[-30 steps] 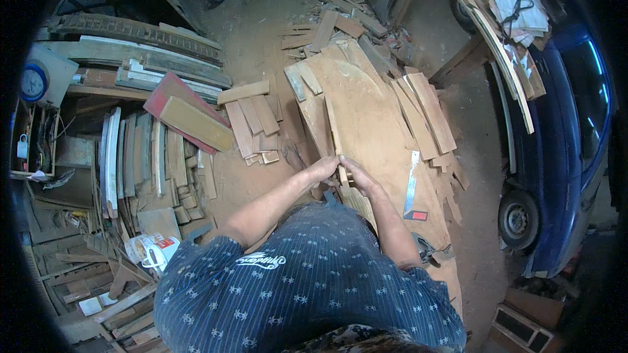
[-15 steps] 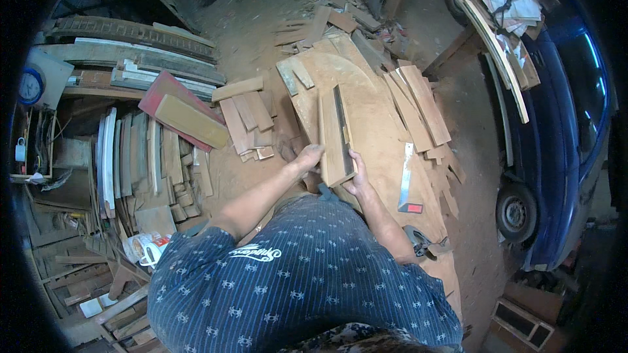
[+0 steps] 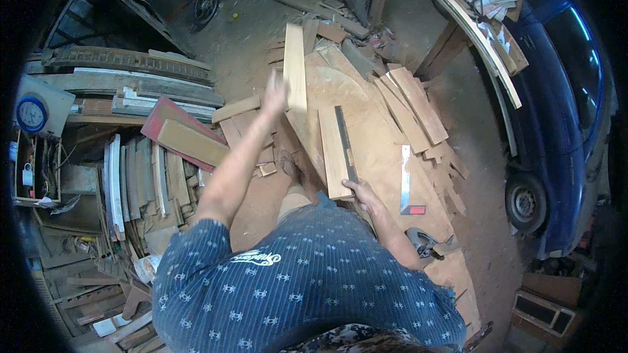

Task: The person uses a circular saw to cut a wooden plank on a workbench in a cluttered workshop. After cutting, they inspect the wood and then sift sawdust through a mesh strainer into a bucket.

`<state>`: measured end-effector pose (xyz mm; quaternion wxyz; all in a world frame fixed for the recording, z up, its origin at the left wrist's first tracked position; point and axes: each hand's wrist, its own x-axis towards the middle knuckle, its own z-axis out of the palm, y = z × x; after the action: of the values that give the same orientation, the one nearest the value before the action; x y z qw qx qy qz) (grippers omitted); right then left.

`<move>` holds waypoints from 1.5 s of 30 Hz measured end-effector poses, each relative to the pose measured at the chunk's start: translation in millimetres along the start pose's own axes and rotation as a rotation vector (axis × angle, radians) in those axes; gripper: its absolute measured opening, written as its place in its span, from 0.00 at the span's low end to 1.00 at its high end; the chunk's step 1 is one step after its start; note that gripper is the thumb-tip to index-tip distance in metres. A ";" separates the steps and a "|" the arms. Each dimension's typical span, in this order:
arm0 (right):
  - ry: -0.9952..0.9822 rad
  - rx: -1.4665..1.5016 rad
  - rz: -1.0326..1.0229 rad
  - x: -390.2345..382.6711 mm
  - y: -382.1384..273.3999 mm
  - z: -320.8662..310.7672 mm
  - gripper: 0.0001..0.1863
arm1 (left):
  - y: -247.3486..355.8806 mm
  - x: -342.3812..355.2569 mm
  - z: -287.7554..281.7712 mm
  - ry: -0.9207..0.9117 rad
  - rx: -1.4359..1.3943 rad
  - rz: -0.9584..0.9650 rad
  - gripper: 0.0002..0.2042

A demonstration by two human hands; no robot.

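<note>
My left hand (image 3: 276, 93) is stretched far forward and smeared by motion. It is at the left edge of a pale wooden board (image 3: 296, 68), and whether its fingers grip the board is unclear. The board lies lengthwise over the far left corner of the plywood work surface (image 3: 383, 176). Nearer to me, my right hand (image 3: 361, 195) grips the near end of another light board (image 3: 332, 153). A dark narrow strip (image 3: 344, 140) runs along that board's right side. To the right is a metal try square (image 3: 405, 180) with a red mark on its stock.
Brown planks (image 3: 418, 104) lie along the work surface's right edge. A dark tool (image 3: 422, 242) rests by my right forearm. Stacked timber (image 3: 137, 85) and a red board (image 3: 160, 114) stand at left. A blue car (image 3: 556, 124) is at right, beside overhanging long strips (image 3: 477, 33).
My left hand has left the near board and swung forward and left. A pale board now shows beside it at the far corner. My right hand keeps hold of the near board.
</note>
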<state>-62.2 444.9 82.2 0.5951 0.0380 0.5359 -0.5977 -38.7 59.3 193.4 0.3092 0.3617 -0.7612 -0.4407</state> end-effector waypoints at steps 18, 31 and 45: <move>0.017 -0.175 -0.355 -57.0 -67.3 33.3 0.31 | 23.9 -142.2 83.1 -0.397 -0.712 -0.683 0.23; 0.109 -0.459 -0.407 -3.5 -73.6 -6.9 0.25 | 177.1 -54.7 4.0 -0.408 -0.619 0.077 0.18; 0.506 -0.281 -0.346 -3.7 -27.4 -94.5 0.23 | 172.2 -115.0 1.6 -0.564 -0.477 0.480 0.14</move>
<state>-137.7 504.5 61.0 0.3324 0.0114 0.7422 -0.5818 -24.9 214.9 329.3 0.2577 -0.0411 -0.7553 -0.6012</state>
